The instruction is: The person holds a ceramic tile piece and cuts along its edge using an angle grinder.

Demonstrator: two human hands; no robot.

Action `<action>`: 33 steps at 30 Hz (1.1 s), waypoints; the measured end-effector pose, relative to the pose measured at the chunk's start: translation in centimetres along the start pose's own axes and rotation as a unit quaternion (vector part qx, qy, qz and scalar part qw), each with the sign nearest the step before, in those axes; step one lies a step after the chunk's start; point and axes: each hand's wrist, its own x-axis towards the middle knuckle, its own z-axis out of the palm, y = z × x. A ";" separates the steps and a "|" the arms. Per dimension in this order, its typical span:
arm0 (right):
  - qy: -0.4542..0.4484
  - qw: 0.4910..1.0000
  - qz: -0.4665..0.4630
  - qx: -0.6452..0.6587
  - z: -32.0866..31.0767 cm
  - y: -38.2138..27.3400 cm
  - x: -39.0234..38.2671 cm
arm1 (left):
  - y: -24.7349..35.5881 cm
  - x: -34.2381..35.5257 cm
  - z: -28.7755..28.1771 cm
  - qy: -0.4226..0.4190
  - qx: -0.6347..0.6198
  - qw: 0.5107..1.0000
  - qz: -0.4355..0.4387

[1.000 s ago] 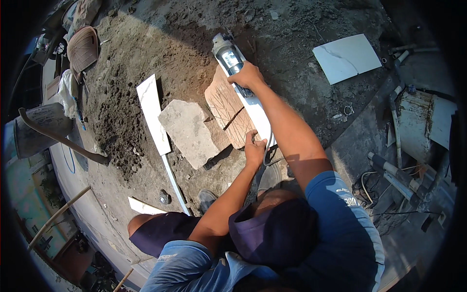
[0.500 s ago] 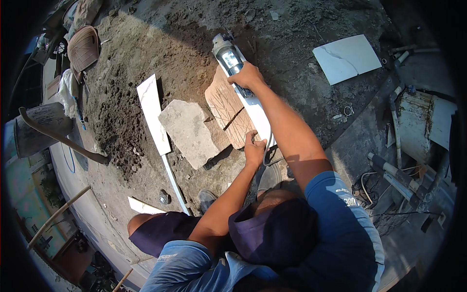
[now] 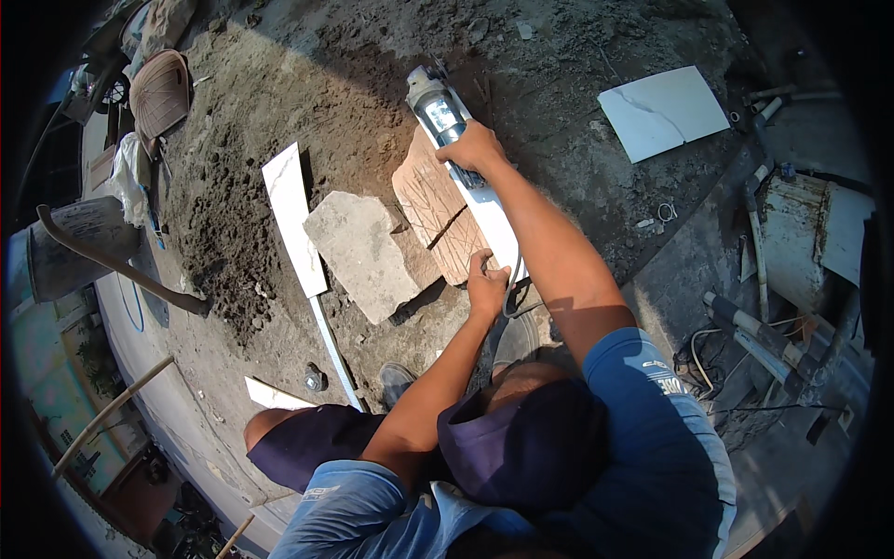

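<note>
My right hand (image 3: pixel 473 151) is wrapped round the body of an angle grinder (image 3: pixel 436 110), whose head points away from me over the far end of a narrow white tile (image 3: pixel 496 224). My left hand (image 3: pixel 488 291) has its fingers and thumb bent at the tile's near end, gripping its edge; the exact contact is partly hidden. A power cord (image 3: pixel 509 296) curves down beside that hand. Under the tile's left side lies a scored, reddish-brown slab (image 3: pixel 426 197) with a dark crack across it. The grinder's disc is barely visible.
Left of the slab lies a broken grey stone piece (image 3: pixel 358 244), then a white tile strip (image 3: pixel 293 214). A larger white tile (image 3: pixel 663 112) rests at the far right. Pipes (image 3: pixel 759 335) and a rusty container (image 3: pixel 796 238) stand right; a long-handled tool (image 3: pixel 121 265) leans left.
</note>
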 end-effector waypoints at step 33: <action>0.007 1.000 0.005 0.003 0.4 1.6 -1.5 | -1.8 0.9 -0.3 0.011 0.019 0.999 0.028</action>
